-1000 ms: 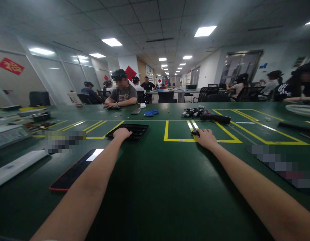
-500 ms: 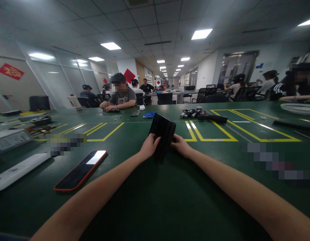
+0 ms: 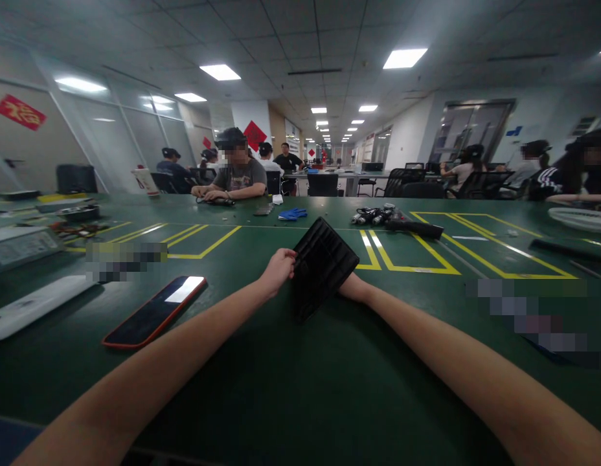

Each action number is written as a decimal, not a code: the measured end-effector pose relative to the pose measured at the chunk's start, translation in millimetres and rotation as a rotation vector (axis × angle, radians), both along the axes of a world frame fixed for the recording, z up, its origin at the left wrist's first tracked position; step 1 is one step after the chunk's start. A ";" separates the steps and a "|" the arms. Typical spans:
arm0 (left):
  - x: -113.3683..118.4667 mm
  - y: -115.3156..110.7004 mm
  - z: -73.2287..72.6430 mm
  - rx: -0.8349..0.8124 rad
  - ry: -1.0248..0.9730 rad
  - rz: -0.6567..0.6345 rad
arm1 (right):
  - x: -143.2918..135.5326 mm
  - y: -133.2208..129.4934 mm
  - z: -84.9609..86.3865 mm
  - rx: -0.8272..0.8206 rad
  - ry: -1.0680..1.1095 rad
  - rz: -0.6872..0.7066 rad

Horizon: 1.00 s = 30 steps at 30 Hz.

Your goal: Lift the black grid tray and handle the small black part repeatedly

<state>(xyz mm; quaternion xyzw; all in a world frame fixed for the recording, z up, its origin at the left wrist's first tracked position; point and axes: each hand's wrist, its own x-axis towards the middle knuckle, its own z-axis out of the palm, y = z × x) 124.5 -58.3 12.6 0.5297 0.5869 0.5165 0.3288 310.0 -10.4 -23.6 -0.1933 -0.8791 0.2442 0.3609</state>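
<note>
A black wallet [image 3: 324, 265], with rows that look like card slots across its inner face, is held tilted above the green table. My left hand [image 3: 280, 270] pinches its left edge, thumb and fingers closed together. From behind, my right hand [image 3: 356, 288] supports its lower right side; most of those fingers are hidden by the wallet. A phone in an orange-red case [image 3: 155, 312] lies face up to the left of my left forearm.
Left of the phone lies a white elongated device [image 3: 38, 304]. Farther off are blue gloves [image 3: 293, 213], bundled cables [image 3: 373, 215] and a black tube-like object [image 3: 419, 228]. Yellow tape [image 3: 217, 243] marks the table [image 3: 291, 388]. A person [image 3: 237, 171] sits opposite.
The wallet has turned so that its slotted inner face shows. My left hand has shifted to its left edge, and my right hand has gone further behind it.
</note>
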 end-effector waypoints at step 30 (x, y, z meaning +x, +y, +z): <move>6.7 -0.4 -11.9 0.198 0.442 0.089 | -0.6 -5.0 6.3 0.038 -0.008 0.000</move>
